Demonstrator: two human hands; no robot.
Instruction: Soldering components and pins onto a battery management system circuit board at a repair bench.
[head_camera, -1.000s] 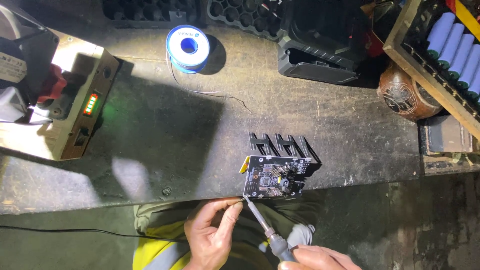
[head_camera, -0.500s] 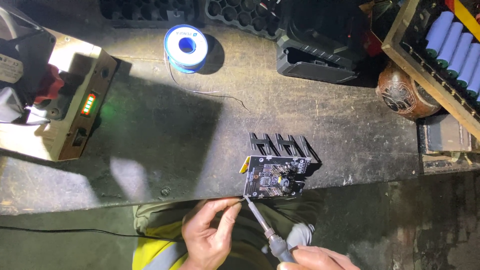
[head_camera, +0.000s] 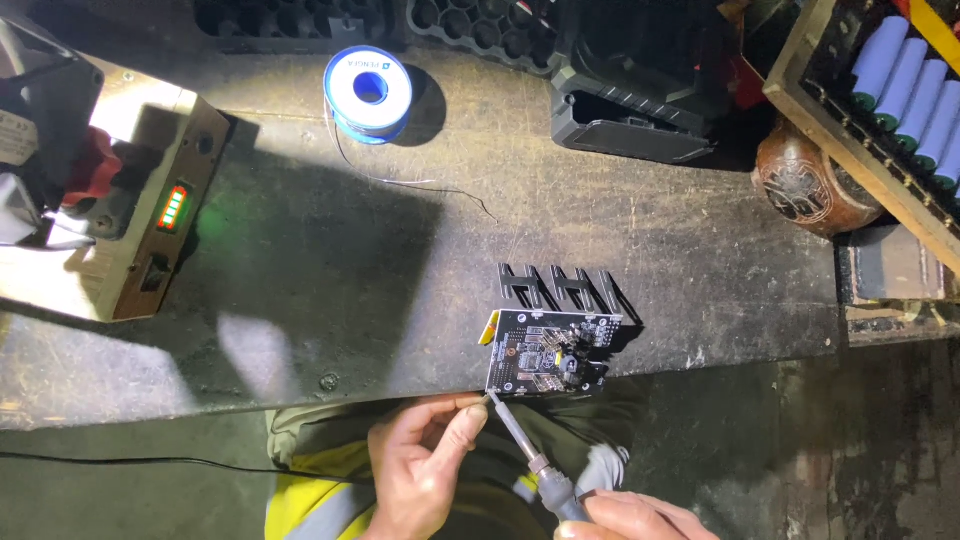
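A black circuit board (head_camera: 548, 352) on a finned black holder sits at the near edge of the workbench (head_camera: 330, 300). My right hand (head_camera: 630, 516), at the bottom of the view, grips a soldering iron (head_camera: 530, 455) whose tip touches the board's lower left corner. My left hand (head_camera: 425, 465) is just left of the tip, thumb and fingers pinched together, apparently on a thin solder wire that is too fine to make out.
A blue spool of solder wire (head_camera: 368, 92) lies at the back with a loose strand trailing right. A wooden box with a green light bar (head_camera: 160, 215) stands at the left. Black trays (head_camera: 630, 80), a round brown pot (head_camera: 805, 185) and a rack of blue cells (head_camera: 905, 90) sit at the back right.
Both hands and the iron have stayed almost still at the board's corner; only the view has shifted slightly.
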